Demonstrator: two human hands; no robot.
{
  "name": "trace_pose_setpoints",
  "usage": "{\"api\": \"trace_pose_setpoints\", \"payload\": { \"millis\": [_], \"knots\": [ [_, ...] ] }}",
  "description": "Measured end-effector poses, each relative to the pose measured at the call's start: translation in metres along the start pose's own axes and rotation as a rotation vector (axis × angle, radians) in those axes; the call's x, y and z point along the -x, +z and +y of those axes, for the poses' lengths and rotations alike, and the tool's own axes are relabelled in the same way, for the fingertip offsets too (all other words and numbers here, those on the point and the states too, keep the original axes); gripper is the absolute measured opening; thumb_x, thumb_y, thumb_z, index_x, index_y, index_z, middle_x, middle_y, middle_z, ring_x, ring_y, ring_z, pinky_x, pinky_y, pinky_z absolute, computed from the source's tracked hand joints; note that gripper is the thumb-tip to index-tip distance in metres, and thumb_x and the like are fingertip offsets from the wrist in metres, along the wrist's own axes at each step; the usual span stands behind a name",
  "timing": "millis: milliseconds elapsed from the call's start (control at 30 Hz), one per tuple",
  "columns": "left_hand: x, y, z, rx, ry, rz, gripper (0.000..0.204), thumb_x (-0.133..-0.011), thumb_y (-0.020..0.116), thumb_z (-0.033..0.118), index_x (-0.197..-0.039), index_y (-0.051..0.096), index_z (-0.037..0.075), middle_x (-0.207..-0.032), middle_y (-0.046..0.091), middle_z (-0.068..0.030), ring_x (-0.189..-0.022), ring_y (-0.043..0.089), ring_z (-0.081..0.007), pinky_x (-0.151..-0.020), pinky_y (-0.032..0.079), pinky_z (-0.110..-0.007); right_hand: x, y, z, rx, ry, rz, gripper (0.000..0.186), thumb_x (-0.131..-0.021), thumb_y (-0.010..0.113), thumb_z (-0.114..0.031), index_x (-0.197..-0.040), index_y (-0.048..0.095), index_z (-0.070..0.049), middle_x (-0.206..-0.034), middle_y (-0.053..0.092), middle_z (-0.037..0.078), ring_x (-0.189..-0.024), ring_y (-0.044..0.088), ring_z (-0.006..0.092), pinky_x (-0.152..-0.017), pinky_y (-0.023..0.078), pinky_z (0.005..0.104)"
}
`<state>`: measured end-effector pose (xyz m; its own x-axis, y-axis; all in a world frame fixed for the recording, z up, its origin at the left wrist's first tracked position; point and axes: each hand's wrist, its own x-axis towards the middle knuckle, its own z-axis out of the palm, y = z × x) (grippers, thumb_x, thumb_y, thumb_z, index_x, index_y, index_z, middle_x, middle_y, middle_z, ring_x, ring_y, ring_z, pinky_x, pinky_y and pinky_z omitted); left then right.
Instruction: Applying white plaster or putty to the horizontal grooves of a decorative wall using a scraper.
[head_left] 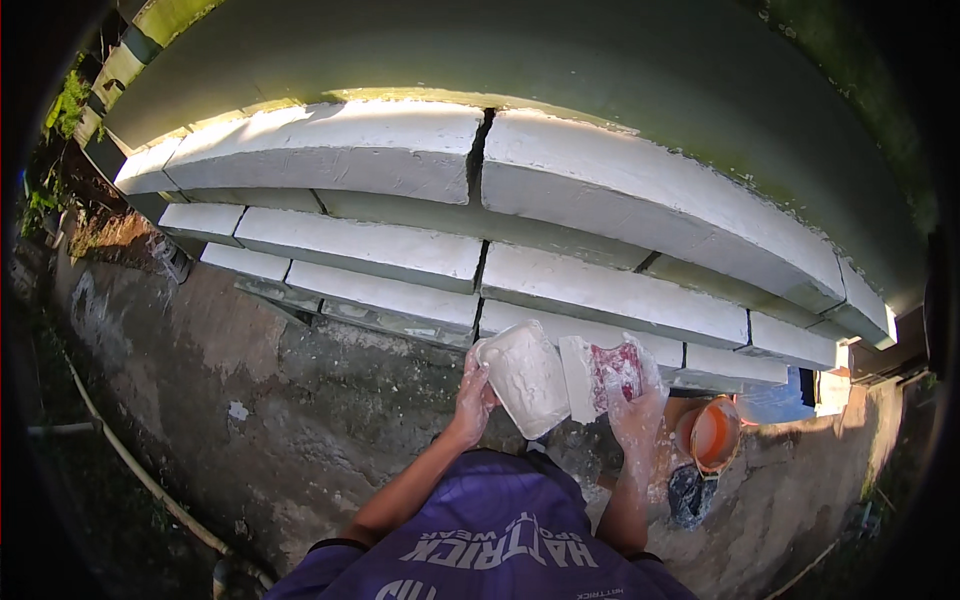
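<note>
My left hand (474,402) grips the left edge of a shallow rectangular tray (526,378) coated with white paste. Close to the tray's right side, my right hand (637,415) is closed on a putty scraper (617,372). Its reddish part is heavily smeared with white, and its pale flat edge (577,378) points toward the tray. White residue covers both hands. Directly beyond them run long white ledges (630,290) in stepped rows, split by dark vertical gaps.
An orange bucket (712,438) stands on the ground to my right, with a dark plastic bag (690,497) beside it. Something blue (775,400) lies farther right. A pale pipe (135,465) crosses the left side of the stained concrete ground (330,400). A greenish wall (600,60) rises behind the ledges.
</note>
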<state>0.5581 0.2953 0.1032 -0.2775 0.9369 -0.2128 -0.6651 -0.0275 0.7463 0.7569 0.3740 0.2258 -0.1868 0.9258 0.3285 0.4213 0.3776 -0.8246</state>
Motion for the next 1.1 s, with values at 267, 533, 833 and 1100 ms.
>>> {"api": "trace_pose_setpoints", "payload": {
  "millis": [267, 533, 833, 1100],
  "knots": [
    [0.015, -0.001, 0.023, 0.038, -0.037, -0.057, 0.053, -0.101, 0.041, 0.034, -0.146, 0.021, 0.016, -0.136, 0.044, -0.006, -0.121, 0.05, -0.0179, -0.09, 0.051, -0.035, 0.0, 0.071, -0.017, 0.115, -0.053, -0.21, 0.04, -0.084, 0.064, -0.013, -0.123, 0.056, -0.005, -0.082, 0.066, 0.025, -0.079, 0.066, 0.0418, -0.067, 0.054, 0.0432],
    [0.019, -0.002, 0.03, -0.023, -0.072, -0.05, 0.053, -0.101, 0.04, 0.031, -0.148, 0.018, 0.018, -0.134, 0.045, -0.0054, -0.115, 0.054, -0.0164, -0.083, 0.056, -0.035, 0.011, 0.085, -0.01, 0.067, 0.096, -0.339, 0.046, -0.075, 0.068, -0.009, -0.119, 0.058, 0.0, -0.095, 0.068, 0.022, -0.089, 0.069, 0.0304, -0.08, 0.052, 0.036],
    [0.015, 0.015, 0.025, -0.006, -0.138, -0.089, 0.051, -0.102, 0.037, 0.029, -0.148, 0.017, 0.017, -0.136, 0.045, -0.0062, -0.121, 0.052, -0.0182, -0.085, 0.055, -0.035, 0.014, 0.051, 0.035, -0.311, 0.268, -0.064, 0.037, -0.082, 0.064, 0.005, -0.118, 0.058, 0.005, -0.105, 0.066, 0.008, -0.093, 0.062, 0.0123, -0.084, 0.051, 0.0267],
    [0.014, 0.039, 0.01, -0.066, -0.225, -0.14, 0.053, -0.103, 0.036, 0.029, -0.149, 0.014, 0.015, -0.142, 0.041, -0.0077, -0.126, 0.05, -0.0222, -0.093, 0.052, -0.039, 0.012, -0.002, 0.02, -0.144, 0.266, 0.064, 0.039, -0.076, 0.068, 0.0, -0.114, 0.062, 0.004, -0.1, 0.07, 0.013, -0.092, 0.065, 0.0158, -0.083, 0.051, 0.03]
  ]
}}
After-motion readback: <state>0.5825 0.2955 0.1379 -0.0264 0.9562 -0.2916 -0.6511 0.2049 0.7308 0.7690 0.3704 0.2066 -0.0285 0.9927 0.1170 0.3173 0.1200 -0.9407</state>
